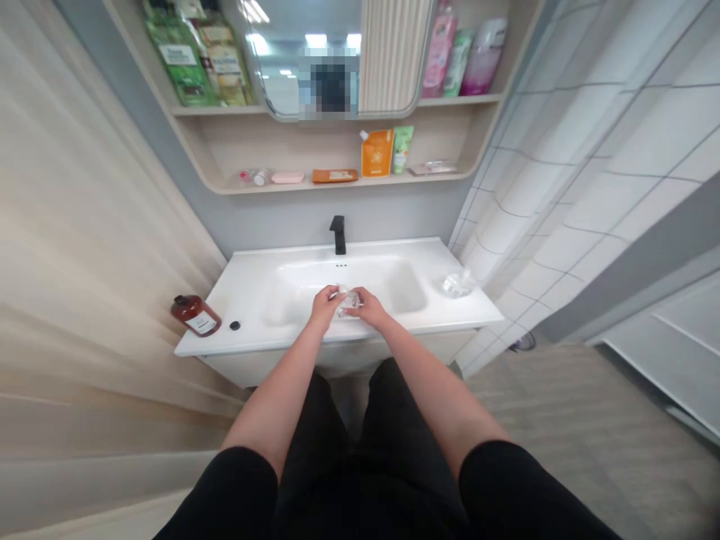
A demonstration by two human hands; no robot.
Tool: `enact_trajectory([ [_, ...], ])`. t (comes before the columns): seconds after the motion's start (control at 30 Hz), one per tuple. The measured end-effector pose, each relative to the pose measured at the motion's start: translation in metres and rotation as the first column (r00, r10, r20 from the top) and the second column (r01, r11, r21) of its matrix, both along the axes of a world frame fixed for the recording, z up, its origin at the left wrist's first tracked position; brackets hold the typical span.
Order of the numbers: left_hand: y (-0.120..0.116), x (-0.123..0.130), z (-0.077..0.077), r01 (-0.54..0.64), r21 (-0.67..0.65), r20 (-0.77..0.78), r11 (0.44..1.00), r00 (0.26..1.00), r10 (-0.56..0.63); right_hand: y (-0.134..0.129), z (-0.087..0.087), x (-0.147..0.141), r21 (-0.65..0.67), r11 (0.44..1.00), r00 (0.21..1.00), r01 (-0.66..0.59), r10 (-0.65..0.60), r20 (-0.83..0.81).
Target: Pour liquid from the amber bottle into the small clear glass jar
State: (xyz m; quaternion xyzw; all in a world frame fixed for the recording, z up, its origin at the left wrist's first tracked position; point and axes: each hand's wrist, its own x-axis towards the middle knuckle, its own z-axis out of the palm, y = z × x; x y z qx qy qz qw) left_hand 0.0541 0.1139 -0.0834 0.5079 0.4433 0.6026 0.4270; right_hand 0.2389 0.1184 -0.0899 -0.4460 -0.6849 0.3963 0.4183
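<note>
# My left hand (325,307) and right hand (371,306) on a clear plastic packet (349,302) at the white sink (394,251)

Quick look from my head cam. Both hands are together, with my fingers clamped on the clear plastic packet right over the front of the sink bowl. It's too small and shiny to tell if anything's inside.

A black faucet (338,234) stands at the back of the sink. On the left side of the sink, an amber bottle (196,315) with a white label is lying down, and a small black round cap (235,325) sits just beside it. On the right side of the sink, there's a crumpled clear plastic bag (458,283), well apart from my hands.

Above the sink are 2 shelves. The lower one holds an orange pouch (376,152), a green pouch (402,148), a pink bar (287,178) and an orange packet (334,175). The upper one has green packs (180,60) and pink bottles (439,49) on either side of a rounded mirror (281,60). White tiles (574,202) run along the wall right of the sink.
</note>
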Motion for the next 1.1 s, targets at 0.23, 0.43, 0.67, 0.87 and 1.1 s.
enact_trajectory([
  [0.23,0.0002,0.0029,0.0009,-0.107,-0.05,-0.015,0.993,0.994,0.107,0.0017,-0.0029,-0.0002,-0.002,1.0,1.0,-0.01,0.01,0.015],
  [0.43,-0.0024,0.0038,0.0027,-0.095,-0.02,0.039,0.995,0.995,0.096,-0.0004,0.0005,-0.0015,0.004,1.0,0.999,-0.002,0.002,0.046],
  [0.67,0.0011,-0.0001,-0.0027,-0.036,0.025,-0.147,0.999,0.988,0.039,-0.0008,0.0025,-0.0008,0.019,1.0,0.998,-0.009,0.008,0.064],
  [0.87,0.0009,-0.0009,-0.0055,-0.046,0.04,-0.067,0.998,0.997,0.048,0.0004,-0.0002,-0.0006,0.0,1.0,1.0,-0.018,0.018,0.015],
  [1.1,-0.001,-0.0028,-0.0037,0.056,0.071,0.002,0.996,0.998,-0.056,0.0014,-0.0005,-0.0003,-0.035,0.999,0.999,-0.022,0.021,-0.047],
])
